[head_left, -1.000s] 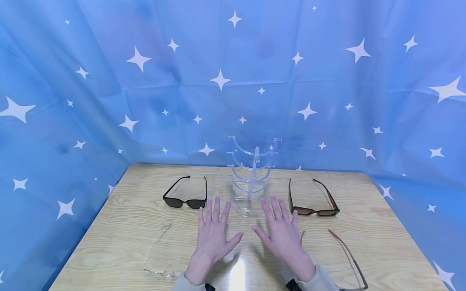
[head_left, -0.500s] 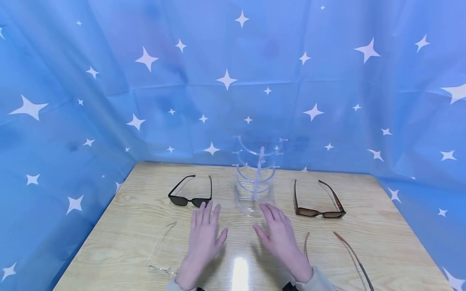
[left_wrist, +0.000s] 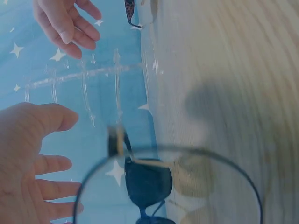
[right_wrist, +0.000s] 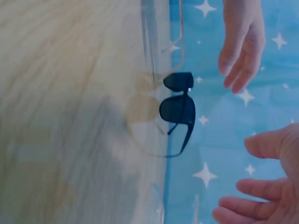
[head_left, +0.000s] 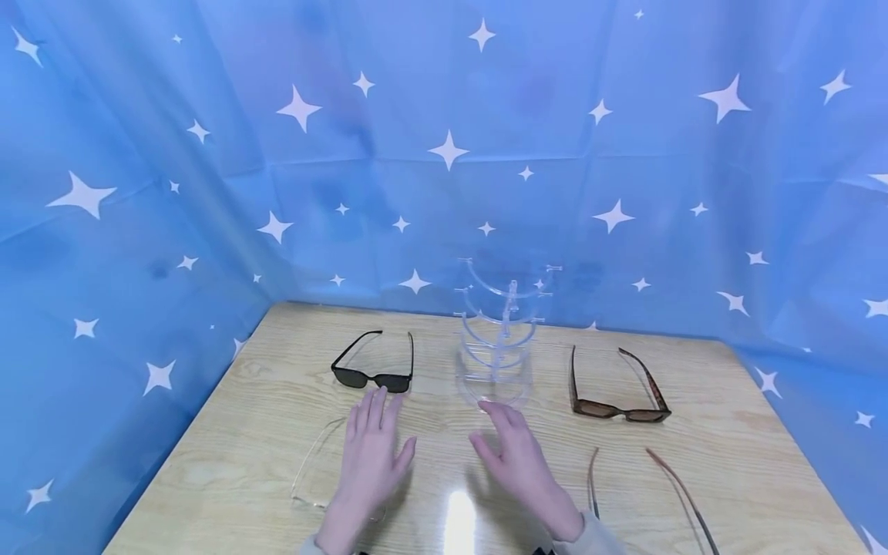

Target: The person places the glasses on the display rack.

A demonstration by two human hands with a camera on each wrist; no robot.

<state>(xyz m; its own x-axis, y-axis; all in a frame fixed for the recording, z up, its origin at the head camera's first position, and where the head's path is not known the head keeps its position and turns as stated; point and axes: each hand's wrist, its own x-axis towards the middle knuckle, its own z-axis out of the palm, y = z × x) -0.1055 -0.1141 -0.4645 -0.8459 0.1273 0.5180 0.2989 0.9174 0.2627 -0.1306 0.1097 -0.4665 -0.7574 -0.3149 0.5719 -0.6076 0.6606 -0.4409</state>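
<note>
Through my feed, the left hand (head_left: 371,455) hovers with fingers straight, slightly spread, black sunglasses (head_left: 383,381) just beyond its tips; the right hand (head_left: 516,459) hovers thumb apart, fingers gently bent toward the clear tiered eyewear stand (head_left: 505,331) beyond them.

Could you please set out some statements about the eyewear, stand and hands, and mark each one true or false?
1. In the head view, the black sunglasses lie left of the clear stand. True.
2. The clear stand lies on its side. False: it is upright.
3. The tortoiseshell sunglasses have both temples unfolded. True.
4. The left hand and right hand hold nothing. True.
5. The black sunglasses are folded shut. False: their temples are unfolded.
</note>
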